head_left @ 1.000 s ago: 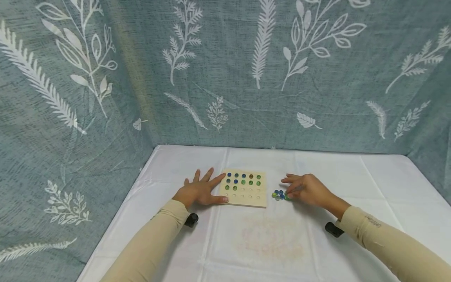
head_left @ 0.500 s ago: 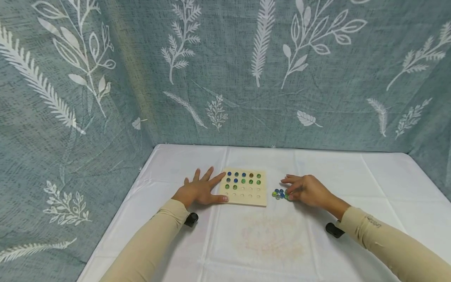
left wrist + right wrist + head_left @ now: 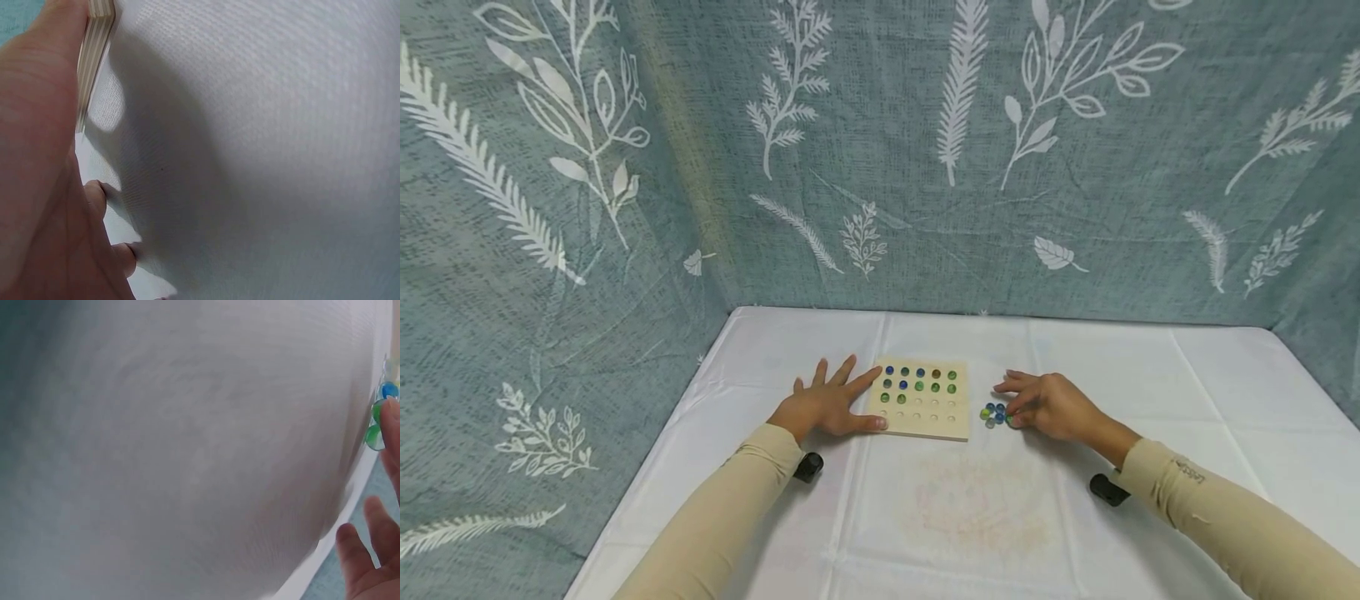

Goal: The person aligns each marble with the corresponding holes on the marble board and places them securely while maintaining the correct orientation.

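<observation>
- On white cloth [image 3: 970, 525], just right of a pale board [image 3: 925, 427]: loose marbles [image 3: 999, 418], a small cluster, blue, green and clear.
- Handling, marbles: judged light, hard, smooth and slippery, apt to roll; best pinched across the middle by thumb and fingertip, one at a time.
- Handling, board: judged stiff and light, layered at its edge; best steadied by a side, away from the pits. Top two rows filled, third holding two marbles.
- Right hand [image 3: 1051, 406]: thumb and forefinger narrowly set at a green marble [image 3: 374, 437] on the cluster's right side, other fingers raised; whether it is pinched or only touched, cannot tell.
- Left hand [image 3: 826, 408]: fingers spread wide, gripping nothing; thumb and forefinger touching the board's left side, thumb near the lower corner.
</observation>
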### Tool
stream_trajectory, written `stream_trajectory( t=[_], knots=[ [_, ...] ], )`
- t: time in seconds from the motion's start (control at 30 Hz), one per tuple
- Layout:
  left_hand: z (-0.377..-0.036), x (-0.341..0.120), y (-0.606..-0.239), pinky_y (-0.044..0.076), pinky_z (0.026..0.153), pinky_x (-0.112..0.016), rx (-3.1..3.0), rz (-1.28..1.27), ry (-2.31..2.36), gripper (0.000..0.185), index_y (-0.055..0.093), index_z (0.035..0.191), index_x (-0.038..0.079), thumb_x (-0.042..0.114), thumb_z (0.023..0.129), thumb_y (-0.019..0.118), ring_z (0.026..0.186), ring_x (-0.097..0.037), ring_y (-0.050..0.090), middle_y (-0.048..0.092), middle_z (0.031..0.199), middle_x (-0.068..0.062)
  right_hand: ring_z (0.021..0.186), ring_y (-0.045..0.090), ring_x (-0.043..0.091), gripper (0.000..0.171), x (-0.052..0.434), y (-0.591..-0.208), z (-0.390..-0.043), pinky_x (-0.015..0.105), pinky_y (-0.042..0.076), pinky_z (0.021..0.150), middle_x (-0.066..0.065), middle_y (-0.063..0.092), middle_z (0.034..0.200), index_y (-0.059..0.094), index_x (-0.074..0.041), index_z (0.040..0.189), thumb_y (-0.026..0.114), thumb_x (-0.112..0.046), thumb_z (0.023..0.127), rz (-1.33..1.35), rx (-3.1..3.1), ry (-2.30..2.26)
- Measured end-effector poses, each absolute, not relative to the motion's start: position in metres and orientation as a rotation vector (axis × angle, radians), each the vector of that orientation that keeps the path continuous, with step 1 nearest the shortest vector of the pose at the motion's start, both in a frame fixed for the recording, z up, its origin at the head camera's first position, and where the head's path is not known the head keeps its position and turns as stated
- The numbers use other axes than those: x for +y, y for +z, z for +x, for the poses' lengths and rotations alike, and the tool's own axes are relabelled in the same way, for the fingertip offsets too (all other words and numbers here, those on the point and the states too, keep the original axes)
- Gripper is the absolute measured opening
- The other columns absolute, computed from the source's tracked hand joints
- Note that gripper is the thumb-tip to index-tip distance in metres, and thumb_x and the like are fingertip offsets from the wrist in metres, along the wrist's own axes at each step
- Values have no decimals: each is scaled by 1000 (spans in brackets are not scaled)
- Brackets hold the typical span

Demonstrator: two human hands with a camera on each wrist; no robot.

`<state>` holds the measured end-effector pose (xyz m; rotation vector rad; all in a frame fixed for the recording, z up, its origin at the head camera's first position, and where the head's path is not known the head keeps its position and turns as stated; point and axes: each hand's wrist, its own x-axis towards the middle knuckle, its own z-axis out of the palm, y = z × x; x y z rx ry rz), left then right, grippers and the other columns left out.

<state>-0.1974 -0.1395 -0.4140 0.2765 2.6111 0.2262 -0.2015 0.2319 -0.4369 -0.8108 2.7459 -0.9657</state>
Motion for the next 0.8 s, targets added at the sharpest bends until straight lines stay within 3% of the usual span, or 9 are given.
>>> stream_trajectory(
  t=[0.27, 0.57, 0.8],
  knots=[
    [-197, -139, -414, 7, 122, -80, 2614, 268, 237, 93, 11, 168, 41, 75, 94, 55, 161, -50, -8, -4, 178, -7, 146, 47, 46, 14, 234, -433, -202, 65, 41, 115, 16, 73, 132, 85, -13, 90, 84, -1, 81, -794, 2700, -1055],
    [-196, -140, -414, 6, 121, -80, 2626, 273, 271, 93, 13, 168, 41, 75, 93, 56, 161, -51, -8, -3, 178, -8, 134, 62, 40, 16, 230, -429, -203, 61, 46, 111, 14, 74, 131, 86, -11, 91, 82, 2, 83, -768, 2696, -1129],
    [-196, -140, -415, 6, 122, -80, 2631, 274, 272, 92, 13, 168, 41, 75, 94, 56, 161, -51, -7, -3, 178, -8, 130, 67, 35, 12, 224, -425, -203, 41, 54, 105, 11, 75, 128, 85, -11, 95, 81, -3, 87, -731, 2664, -1179]
  ],
)
